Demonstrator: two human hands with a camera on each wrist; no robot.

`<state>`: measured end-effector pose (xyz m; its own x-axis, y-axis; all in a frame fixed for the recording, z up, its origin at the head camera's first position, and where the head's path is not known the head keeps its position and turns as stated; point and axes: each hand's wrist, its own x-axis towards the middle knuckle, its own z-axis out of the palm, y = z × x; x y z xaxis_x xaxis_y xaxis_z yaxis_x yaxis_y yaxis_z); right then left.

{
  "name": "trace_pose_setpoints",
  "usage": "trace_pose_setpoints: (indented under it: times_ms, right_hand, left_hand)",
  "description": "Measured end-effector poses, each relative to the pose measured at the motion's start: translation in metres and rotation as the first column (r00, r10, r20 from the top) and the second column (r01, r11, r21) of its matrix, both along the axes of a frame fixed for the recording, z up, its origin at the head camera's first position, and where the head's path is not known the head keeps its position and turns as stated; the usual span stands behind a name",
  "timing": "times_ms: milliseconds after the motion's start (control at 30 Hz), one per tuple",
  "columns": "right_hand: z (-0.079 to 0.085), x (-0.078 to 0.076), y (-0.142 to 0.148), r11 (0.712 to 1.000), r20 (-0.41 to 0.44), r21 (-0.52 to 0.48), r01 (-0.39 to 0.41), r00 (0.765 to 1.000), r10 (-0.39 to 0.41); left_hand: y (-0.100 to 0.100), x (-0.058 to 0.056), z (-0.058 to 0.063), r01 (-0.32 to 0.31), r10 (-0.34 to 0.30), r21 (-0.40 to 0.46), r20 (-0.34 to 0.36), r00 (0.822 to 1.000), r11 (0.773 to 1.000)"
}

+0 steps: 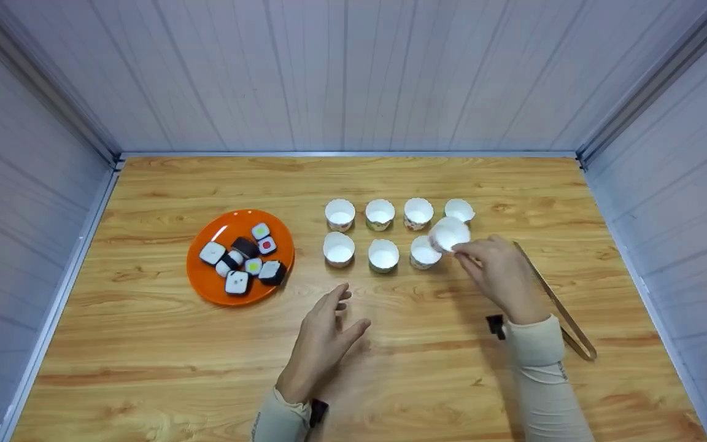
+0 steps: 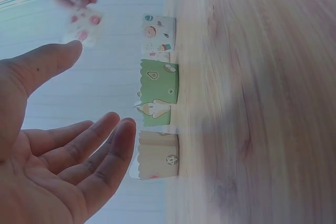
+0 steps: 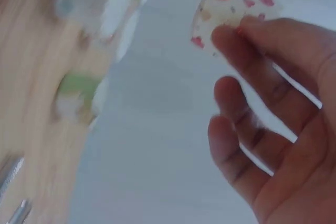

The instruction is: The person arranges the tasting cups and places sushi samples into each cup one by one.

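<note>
My right hand (image 1: 501, 276) pinches the rim of a white paper baking cup (image 1: 450, 233) between thumb and forefinger, holding it above the table. In the right wrist view this baking cup (image 3: 231, 14) has red and pink prints. Below and beside it stand two rows of paper cups, among them a front-row cup (image 1: 425, 253), a green cup (image 1: 383, 256) and a back-right cup (image 1: 459, 210). My left hand (image 1: 323, 341) hovers in front of the rows, fingers apart and holding nothing. In the left wrist view, the green cup (image 2: 159, 90) shows an avocado print.
An orange plate (image 1: 206, 288) with several toy sushi pieces (image 1: 237, 281) lies left of the cups. Metal tongs (image 1: 559, 304) rest on the table at the right, beside my right forearm. Pale panel walls (image 1: 347, 73) enclose the wooden table (image 1: 163, 368) at the back and sides.
</note>
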<state>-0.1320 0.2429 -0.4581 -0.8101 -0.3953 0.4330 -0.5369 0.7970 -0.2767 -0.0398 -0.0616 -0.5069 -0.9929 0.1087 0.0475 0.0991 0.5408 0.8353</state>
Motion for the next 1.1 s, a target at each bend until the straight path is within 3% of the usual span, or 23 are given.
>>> trace_pose_setpoints:
  times_ms: [100,200,467,833,933,1100]
  right_hand:
    - [-0.007,-0.004,0.013,0.992,0.075,0.058,0.114,0.99,-0.118]
    - [-0.017,-0.01,0.022,0.98,0.132,0.102,0.168,0.975,-0.181]
    - [-0.04,-0.017,0.025,0.963,0.264,0.172,0.207,0.932,-0.248]
    - [-0.052,-0.013,0.024,0.951,0.366,0.207,0.229,0.883,-0.292]
    - [-0.053,-0.013,0.025,0.951,0.362,0.203,0.232,0.885,-0.293]
    - [-0.053,-0.015,0.026,0.952,0.3,0.198,0.234,0.91,-0.286]
  left_hand:
    - [0.001,-0.001,0.0,0.008,-0.008,-0.004,0.009,1.0,1.0]
    - [0.002,-0.005,0.002,0.017,-0.017,-0.003,0.014,1.0,1.0]
    - [0.003,-0.007,0.002,0.005,-0.005,-0.002,0.031,0.999,1.0]
    - [0.004,-0.003,-0.001,-0.003,0.003,-0.001,0.067,0.998,1.0]
    - [0.004,-0.004,-0.001,0.0,0.0,-0.006,0.048,0.999,1.0]
    - [0.004,-0.008,0.0,0.002,-0.001,-0.034,0.006,1.0,0.999]
